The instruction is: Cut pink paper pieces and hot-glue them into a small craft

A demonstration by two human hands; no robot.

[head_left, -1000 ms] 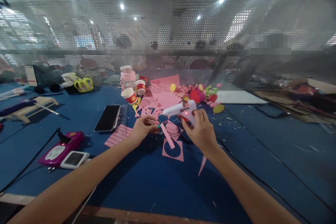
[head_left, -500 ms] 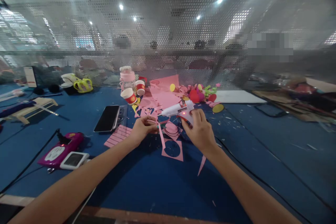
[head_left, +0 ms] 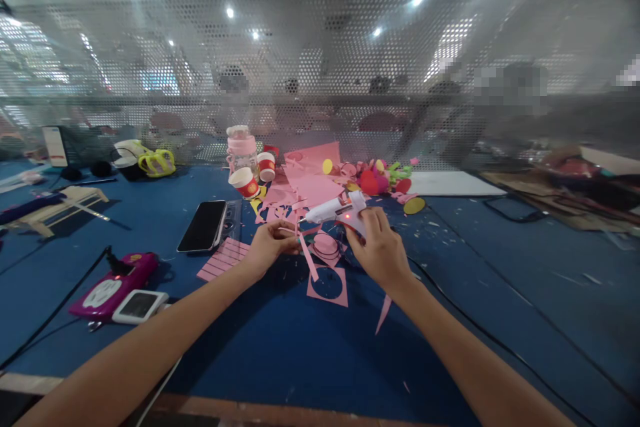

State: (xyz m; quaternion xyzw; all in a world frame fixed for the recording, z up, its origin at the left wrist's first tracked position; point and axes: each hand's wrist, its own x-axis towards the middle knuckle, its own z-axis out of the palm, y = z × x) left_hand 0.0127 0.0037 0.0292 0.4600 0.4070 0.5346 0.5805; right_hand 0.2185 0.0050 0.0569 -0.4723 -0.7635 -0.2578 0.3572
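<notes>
My left hand point(head_left: 273, 248) pinches thin pink paper strips point(head_left: 308, 257), one of which hangs down to the right. A white glue gun point(head_left: 354, 215) with a lit red light is gripped in my right hand point(head_left: 381, 247); its nozzle points left, at the strips just above my left fingertips. Under and between the hands lie a pink square with a round hole point(head_left: 327, 285) and a pink round piece point(head_left: 326, 246). Pink paper sheets point(head_left: 315, 180) are piled behind the hands.
A black phone point(head_left: 203, 227) and lined pink paper point(head_left: 223, 259) lie left of centre. Paper cups point(head_left: 243, 182) stand by a pink bottle point(head_left: 242, 145). A purple power strip point(head_left: 115, 287) sits at the left. A black cable point(head_left: 480, 335) crosses the right side.
The hanging strip has swung slightly, its lower end a little higher and further right. Both hands keep their grips, and the whole view has shifted slightly.
</notes>
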